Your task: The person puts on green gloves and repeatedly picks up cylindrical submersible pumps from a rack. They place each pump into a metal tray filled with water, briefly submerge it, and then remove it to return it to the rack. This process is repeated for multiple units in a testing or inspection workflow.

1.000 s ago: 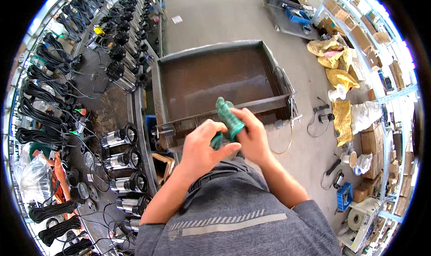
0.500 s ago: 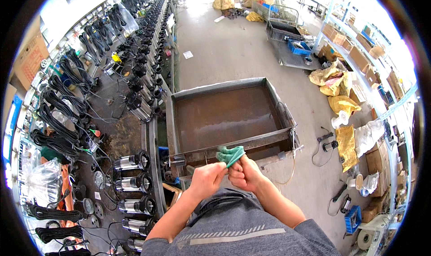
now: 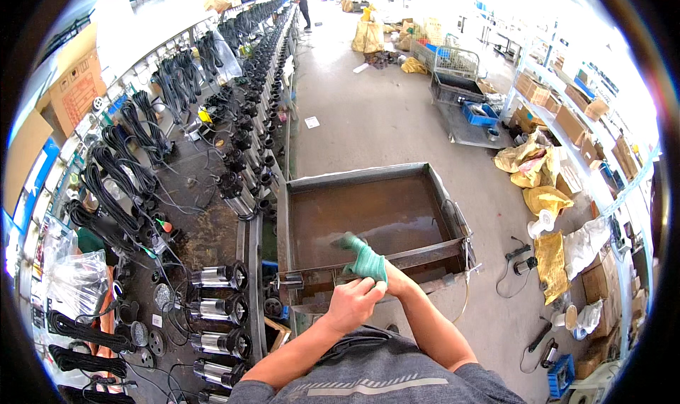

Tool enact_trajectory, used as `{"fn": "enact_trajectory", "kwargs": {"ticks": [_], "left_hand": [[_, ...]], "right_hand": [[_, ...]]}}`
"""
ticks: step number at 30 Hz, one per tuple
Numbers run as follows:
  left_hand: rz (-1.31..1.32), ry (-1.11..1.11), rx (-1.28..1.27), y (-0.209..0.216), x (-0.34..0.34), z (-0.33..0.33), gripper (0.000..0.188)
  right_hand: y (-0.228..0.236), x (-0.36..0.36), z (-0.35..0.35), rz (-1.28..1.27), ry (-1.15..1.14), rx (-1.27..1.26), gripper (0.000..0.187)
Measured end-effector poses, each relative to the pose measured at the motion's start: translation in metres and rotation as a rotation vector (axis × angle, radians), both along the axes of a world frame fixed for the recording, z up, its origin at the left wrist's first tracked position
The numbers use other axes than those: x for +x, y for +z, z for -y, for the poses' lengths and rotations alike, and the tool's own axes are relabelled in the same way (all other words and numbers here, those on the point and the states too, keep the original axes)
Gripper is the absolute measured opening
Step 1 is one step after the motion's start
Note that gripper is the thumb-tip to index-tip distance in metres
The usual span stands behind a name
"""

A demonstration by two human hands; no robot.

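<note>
A green work glove [image 3: 369, 260] covers my right hand [image 3: 365, 255], which is raised over the near edge of a metal tank [image 3: 368, 257]. The gloved fingertips point up and left and are blurred, so their pose is unclear. My left hand [image 3: 352, 305], bare, pinches the glove's cuff at the right wrist. Brownish liquid appears to lie in the tank.
On the left, a workbench [image 3: 202, 245] carries rows of steel-bodied pumps [image 3: 219, 309] and coiled black cables [image 3: 106, 181]. Shelves with cardboard boxes [image 3: 570, 117] stand at right, beside yellow sacks [image 3: 549, 262] on the floor. A distant person [image 3: 304, 9] stands by the bench.
The green glove, bunched at my right fingers before, now covers the right hand down to the wrist. My left hand has shifted to its cuff. The view has tilted up, showing the distant person.
</note>
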State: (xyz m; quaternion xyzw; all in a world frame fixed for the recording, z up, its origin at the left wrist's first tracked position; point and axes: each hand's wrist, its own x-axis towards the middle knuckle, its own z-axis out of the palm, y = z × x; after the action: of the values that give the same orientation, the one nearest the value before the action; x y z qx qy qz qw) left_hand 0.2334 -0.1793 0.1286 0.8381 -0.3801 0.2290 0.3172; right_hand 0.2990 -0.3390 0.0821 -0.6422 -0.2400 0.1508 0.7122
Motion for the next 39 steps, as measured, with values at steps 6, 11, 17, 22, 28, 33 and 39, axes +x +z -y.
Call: {"fn": "enact_trajectory", "kwargs": {"ticks": [6, 11, 17, 22, 28, 33, 39], "left_hand": [[-0.061, 0.060, 0.053, -0.004, 0.006, 0.017, 0.023], [-0.098, 0.156, 0.156, -0.012, 0.004, 0.020, 0.023], [-0.150, 0.166, 0.123, -0.004, 0.017, 0.013, 0.020], [-0.198, 0.131, -0.096, -0.009, 0.024, -0.013, 0.015], [-0.976, 0.026, -1.305, 0.029, 0.054, -0.059, 0.025], [-0.894, 0.022, -1.232, 0.042, 0.049, -0.071, 0.028], [-0.738, 0.508, -0.235, 0.048, 0.037, -0.087, 0.022]], "right_hand": [[-0.013, 0.043, -0.043, -0.453, -0.037, 0.112, 0.065], [-0.011, 0.048, -0.054, -0.652, 0.184, 0.648, 0.087], [0.034, 0.059, -0.070, -0.687, 0.132, 1.072, 0.082], [-0.024, 0.102, -0.065, -0.569, -0.031, 0.763, 0.086], [0.031, 0.055, -0.026, -0.413, 0.141, 0.363, 0.080], [0.042, -0.014, -0.033, -0.192, 0.008, -0.161, 0.046], [0.038, -0.015, -0.018, -0.453, -0.082, 0.117, 0.023]]}}
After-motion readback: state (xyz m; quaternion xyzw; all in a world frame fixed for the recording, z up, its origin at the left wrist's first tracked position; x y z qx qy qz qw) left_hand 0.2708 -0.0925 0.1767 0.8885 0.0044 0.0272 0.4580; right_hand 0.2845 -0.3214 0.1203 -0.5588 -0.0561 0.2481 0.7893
